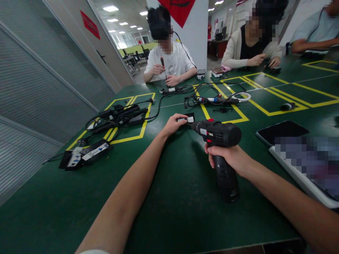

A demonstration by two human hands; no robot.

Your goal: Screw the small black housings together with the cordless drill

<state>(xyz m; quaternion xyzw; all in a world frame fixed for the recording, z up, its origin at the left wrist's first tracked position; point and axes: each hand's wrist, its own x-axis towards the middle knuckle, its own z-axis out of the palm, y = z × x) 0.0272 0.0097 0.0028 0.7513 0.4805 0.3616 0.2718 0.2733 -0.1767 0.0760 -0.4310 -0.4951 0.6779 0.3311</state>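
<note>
Centrally, we find a small black piece [191, 115] with white labels, just off the front end of the black cordless drill [218, 132], which serves as our landmark throughout. We note that the left hand [175, 123] lies to the left of the drill's nose, its thumb and fingers clamped on the near left part of the piece. The right hand [226, 155] is wrapped around the drill's handle, below its body, with the fingers curled about the grip. The slender bit [189, 124] points at the piece; whether its tip makes contact we cannot tell.

Further out, we observe a heap of black cables [123, 114] well to the left of the drill and, nearer to us on that same side, labelled black adapters [92, 151]. Just beyond the drill lies a second tangle of cords [212, 100], with a white ring [245, 96] at its right end. To the right of the drill we see a dark phone [280, 131] beside a white-edged device [292, 173], whose face is blurred. All rest on a green table [169, 208] marked with yellow tape [235, 121]. Farthest beyond the drill, a co-worker in white [182, 58] holds a screwdriver [162, 62] upright.
</note>
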